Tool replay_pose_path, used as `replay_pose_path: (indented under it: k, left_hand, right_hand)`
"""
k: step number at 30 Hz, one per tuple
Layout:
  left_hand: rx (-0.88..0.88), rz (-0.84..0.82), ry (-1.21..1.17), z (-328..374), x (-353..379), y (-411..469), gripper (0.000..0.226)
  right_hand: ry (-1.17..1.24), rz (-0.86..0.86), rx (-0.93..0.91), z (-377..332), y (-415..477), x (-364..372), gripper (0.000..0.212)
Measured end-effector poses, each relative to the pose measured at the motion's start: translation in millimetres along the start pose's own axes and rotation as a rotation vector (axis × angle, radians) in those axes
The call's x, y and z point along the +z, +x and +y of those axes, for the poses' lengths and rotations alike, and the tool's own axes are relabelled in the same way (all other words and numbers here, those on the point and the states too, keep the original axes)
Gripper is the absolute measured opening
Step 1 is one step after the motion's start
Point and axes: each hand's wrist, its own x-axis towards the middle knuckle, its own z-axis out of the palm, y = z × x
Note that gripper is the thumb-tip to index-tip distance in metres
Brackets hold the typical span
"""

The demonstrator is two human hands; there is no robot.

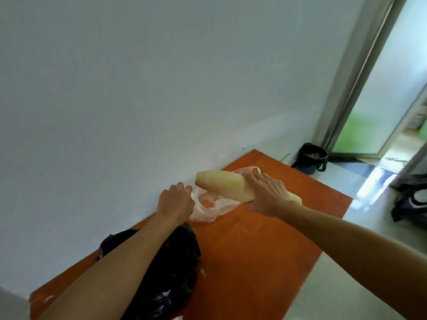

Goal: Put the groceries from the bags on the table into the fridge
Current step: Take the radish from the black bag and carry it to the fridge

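The long pale vegetable (221,184), perhaps a white radish or a lotus root, is in the middle of the frame. It is lifted above the pink plastic bag (212,210), which lies on the orange counter (254,250). Its long axis runs from the upper left, where the rounded end is free, down to the lower right. There the right grip (265,192) is wrapped around it, with the fingers curled over the top. A short piece of the vegetable shows beyond the grip on the lower right side. So the grip sits nearer to that end, and most of the weight hangs out toward the upper left.

The left grip (175,202) is just to the left of the vegetable and does not touch it. Its fingers are bent and seem to pinch the edge of the pink plastic bag, probably to hold it down. How firm this pinch is cannot be told.

Both forearms reach forward from the bottom of the frame. The left one passes over the black bag (175,262) in the lower centre.

The fridge is not in view. It seems that the next move must carry the vegetable away from the counter. Because the free end is long, it could tip or swing, and a second hand under it may help.
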Motion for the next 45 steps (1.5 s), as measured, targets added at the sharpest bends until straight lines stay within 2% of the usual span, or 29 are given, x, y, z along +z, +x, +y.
replay_pose_path:
  k: [6,9,13,20,26,35,40,45]
  left_hand:
    - [0.212,0.059,-0.061,194,-8,7,0.04]
    - [0.375,0.07,-0.049,299,-14,-2,0.026]
    - [0.597,0.065,-0.106,435,-28,-7,0.024]
    - [0.873,0.087,-0.096,621,-43,8,0.027]
    - [1.084,0.133,-0.146,808,-50,48,0.03]
    - [1.363,0.167,-0.2,1037,-84,89,0.025]
    - [1.45,0.165,-0.183,1158,-89,87,0.027]
    - [1.448,0.186,-0.18,1287,-92,88,0.025]
  right_hand:
    - [-0.09,-0.029,0.304,137,-136,-49,0.083]
    - [-0.158,-0.047,0.434,201,-214,-74,0.078]
    - [-0.213,-0.034,0.63,285,-314,-108,0.076]
    - [-0.22,0.009,0.934,393,-427,-134,0.084]
    - [-0.295,0.031,1.114,522,-493,-158,0.084]
    - [-0.336,0.102,1.411,678,-573,-216,0.081]
    - [-0.369,0.096,1.514,770,-632,-229,0.081]
    - [-0.396,0.103,1.504,883,-693,-245,0.08]
